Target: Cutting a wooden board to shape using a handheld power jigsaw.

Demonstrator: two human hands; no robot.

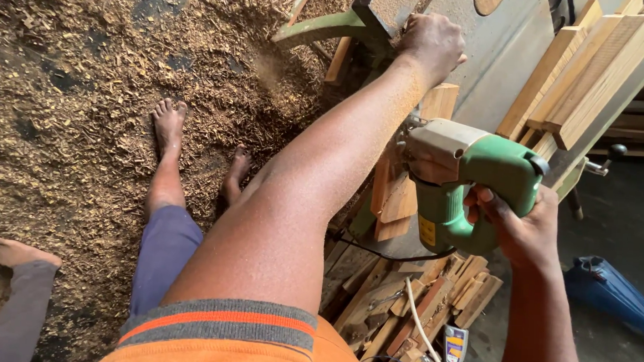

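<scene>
The right hand (pixel 527 234) is closed around the rear handle of a green and grey power tool (pixel 468 175), fingers wrapped under the grip. Just ahead of that grip the tool's nose meets a short wooden piece (pixel 400 194) standing against the edge of the grey machine table (pixel 501 55). Farther out along the same edge, the left hand (pixel 430 42) presses down, fingers curled over the table's corner, seemingly steadying the work; whether it clamps the wood itself is hidden. The step in hand looks like trimming or cutting the piece at the table edge. The next move calls for a firm, level feed, with the black cord (pixel 391 256) below the grip kept clear. Beyond the right hand, wooden slats (pixel 590 65) lie stacked on the table.
</scene>
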